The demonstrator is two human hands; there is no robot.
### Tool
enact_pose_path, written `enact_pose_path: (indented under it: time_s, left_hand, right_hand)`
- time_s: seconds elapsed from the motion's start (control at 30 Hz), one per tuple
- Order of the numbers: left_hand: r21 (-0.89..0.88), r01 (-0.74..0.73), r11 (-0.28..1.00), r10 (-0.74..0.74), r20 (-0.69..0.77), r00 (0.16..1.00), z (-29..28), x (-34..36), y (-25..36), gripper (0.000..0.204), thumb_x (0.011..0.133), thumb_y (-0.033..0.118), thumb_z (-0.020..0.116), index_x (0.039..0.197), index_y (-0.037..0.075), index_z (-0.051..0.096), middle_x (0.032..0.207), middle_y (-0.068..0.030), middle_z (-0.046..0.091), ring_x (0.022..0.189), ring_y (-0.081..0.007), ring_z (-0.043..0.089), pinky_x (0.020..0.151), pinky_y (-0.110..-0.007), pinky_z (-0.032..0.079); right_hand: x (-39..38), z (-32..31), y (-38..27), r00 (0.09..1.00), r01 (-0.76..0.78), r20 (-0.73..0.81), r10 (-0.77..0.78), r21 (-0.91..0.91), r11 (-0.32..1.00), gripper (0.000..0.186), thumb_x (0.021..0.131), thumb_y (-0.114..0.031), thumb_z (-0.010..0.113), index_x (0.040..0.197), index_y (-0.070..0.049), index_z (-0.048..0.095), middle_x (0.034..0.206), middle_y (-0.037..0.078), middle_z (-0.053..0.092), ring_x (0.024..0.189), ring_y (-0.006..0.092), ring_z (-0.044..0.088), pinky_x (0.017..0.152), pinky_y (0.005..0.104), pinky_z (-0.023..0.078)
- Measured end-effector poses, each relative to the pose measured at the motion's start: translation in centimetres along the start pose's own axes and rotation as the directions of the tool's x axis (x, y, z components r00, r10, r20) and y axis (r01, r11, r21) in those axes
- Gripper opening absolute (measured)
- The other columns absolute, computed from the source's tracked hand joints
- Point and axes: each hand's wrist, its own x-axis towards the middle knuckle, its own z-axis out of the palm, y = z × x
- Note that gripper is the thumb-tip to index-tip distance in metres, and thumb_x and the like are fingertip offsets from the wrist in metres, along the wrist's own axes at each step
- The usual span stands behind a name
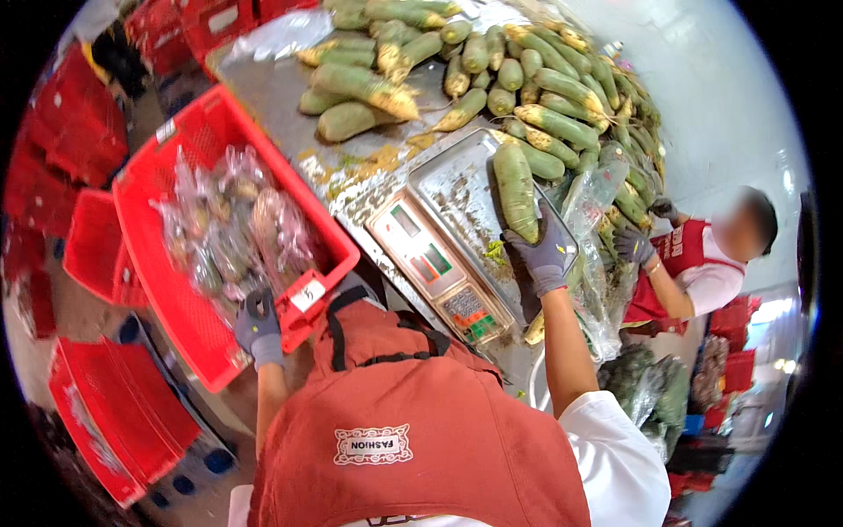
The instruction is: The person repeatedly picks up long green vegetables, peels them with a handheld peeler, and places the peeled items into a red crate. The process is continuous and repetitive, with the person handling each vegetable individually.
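My right hand [537, 253], in a grey glove, grips a green radish [513, 184] over the steel tray [448, 193] of a digital scale [419, 255]. My left hand [259, 325], also gloved, is closed at the near rim of a red crate [176, 325] left of the scale, which holds several plastic-bagged items [224, 220]. A large heap of green radishes [369, 88] lies behind and right of the scale, with clear plastic bags [584, 220] along its right side.
Stacked red crates [70, 132] and low red crates [123, 413] stand at the left. A co-worker [667, 281] in a red apron, with gloved hands at the heap, is at the right. More bagged produce [641, 395] lies at lower right. The metal table [290, 105] carries the heap.
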Motion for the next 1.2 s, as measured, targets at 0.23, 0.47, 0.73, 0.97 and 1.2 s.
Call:
enact_pose_path:
  time_s: [0.23, 0.47, 0.73, 0.97, 1.2]
  left_hand:
    - [-0.537, -0.565, 0.626, 0.561, -0.192, 0.805, 0.1, 3.6, 10.3, 0.07, 0.064, 0.02, 0.077, 0.122, 0.005, 0.041, 0.116, -0.0094, 0.046, 0.105, -0.0236, 0.046, 0.083, -0.034, 0.044]
    - [-0.991, 0.04, 0.131, 0.941, 0.137, 0.309, -2.3, -0.2, 33.8, 0.084, 0.073, 0.017, 0.069, 0.137, 0.015, 0.016, 0.136, -0.0124, 0.024, 0.117, -0.0248, 0.04, 0.09, -0.037, 0.043]
    - [-0.65, 0.483, 0.586, 0.808, 0.432, -0.4, -4.9, -6.3, 38.3, 0.077, 0.077, 0.056, 0.052, 0.13, 0.005, 0.03, 0.122, -0.0141, 0.045, 0.099, -0.0275, 0.056, 0.067, -0.037, 0.054]
    - [-0.222, 0.722, 0.655, 0.719, 0.478, -0.505, -4.0, -9.7, 36.2, 0.07, 0.08, 0.059, 0.044, 0.123, 0.004, 0.04, 0.101, -0.02, 0.057, 0.065, -0.0285, 0.062, 0.039, -0.027, 0.049]
    - [-0.079, 0.869, 0.489, 0.741, 0.563, -0.366, -4.1, -12.5, 35.1, 0.065, 0.08, 0.056, 0.046, 0.122, 0.006, 0.042, 0.107, -0.0159, 0.056, 0.075, -0.0257, 0.061, 0.044, -0.032, 0.05]
  right_hand:
    - [-0.1, -5.1, -1.2, 0.968, -0.243, 0.227, 0.108, 0.954, 0.176, 0.047, 0.078, -0.019, 0.064, 0.117, 0.001, 0.046, 0.104, 0.012, 0.056, 0.088, 0.0193, 0.058, 0.073, 0.0299, 0.049]
    - [-5.7, -14.2, -0.8, 0.816, -0.578, 0.528, -0.236, 0.748, -0.327, 0.05, 0.084, -0.038, 0.051, 0.113, 0.003, 0.048, 0.093, 0.021, 0.06, 0.074, 0.0272, 0.063, 0.058, 0.0345, 0.055]
    - [-9.6, -16.3, 2.6, 0.984, -0.173, 0.177, 0.004, 0.967, -0.185, 0.049, 0.086, -0.045, 0.045, 0.118, -0.008, 0.045, 0.099, 0.017, 0.059, 0.064, 0.0226, 0.063, 0.058, 0.0241, 0.052]
    - [-9.7, -17.1, 3.5, 0.909, -0.351, 0.144, -0.392, 0.771, -0.531, 0.09, 0.075, -0.074, 0.022, 0.131, -0.003, 0.03, 0.101, 0.034, 0.053, 0.07, 0.0389, 0.062, 0.05, 0.0415, 0.052]
    - [-8.8, -12.4, -3.8, 0.906, 0.182, -0.278, 0.318, 0.936, 0.302, 0.09, 0.062, -0.016, 0.078, 0.129, -0.004, 0.019, 0.115, 0.009, 0.041, 0.102, 0.0173, 0.045, 0.085, 0.0306, 0.043]
